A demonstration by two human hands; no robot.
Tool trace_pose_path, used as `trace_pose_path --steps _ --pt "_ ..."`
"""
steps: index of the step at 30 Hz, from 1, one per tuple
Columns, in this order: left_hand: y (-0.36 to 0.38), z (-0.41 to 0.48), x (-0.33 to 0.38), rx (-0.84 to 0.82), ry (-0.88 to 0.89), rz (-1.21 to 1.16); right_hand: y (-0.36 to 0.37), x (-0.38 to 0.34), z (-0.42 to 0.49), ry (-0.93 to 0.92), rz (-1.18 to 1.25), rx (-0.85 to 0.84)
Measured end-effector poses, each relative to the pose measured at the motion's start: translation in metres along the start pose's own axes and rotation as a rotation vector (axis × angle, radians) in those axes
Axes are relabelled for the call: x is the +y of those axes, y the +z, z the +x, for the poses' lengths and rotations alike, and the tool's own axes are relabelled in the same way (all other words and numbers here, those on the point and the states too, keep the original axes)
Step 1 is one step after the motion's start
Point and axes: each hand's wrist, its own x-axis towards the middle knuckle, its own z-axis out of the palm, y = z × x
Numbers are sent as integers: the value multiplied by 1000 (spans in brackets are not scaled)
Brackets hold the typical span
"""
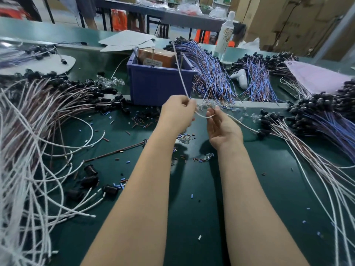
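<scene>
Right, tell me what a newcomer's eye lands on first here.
The two hands at centre come first: the left hand pinches a white cord that runs on to the right hand. Behind them stands a blue bin. White wires heap up at left, and blue wires at right.

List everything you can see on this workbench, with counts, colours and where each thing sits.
white wire: one, white, held between both hands
bin: one, blue, centre back, brown box inside
loose wires: many, white and brown, left
wire bundles: several, blue and brown, behind and right
sockets: many, black, scattered and on wire ends
bottle: one, white, back right
table: one, dark green, underneath
left hand: one, pinches the white wire
right hand: one, holds the same wire
</scene>
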Motion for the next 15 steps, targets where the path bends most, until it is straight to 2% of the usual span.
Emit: trace_pose_path --steps 3,11,15 --pt "3 0 -7 -54 -122 -186 6 7 -2 -19 -70 -17" --pt "5 -1 -11 -81 -64 -330 12 16 1 32 -35 -26" --pt "6 1 -15 10 -90 -356 17 22 1 27 -106 -58"
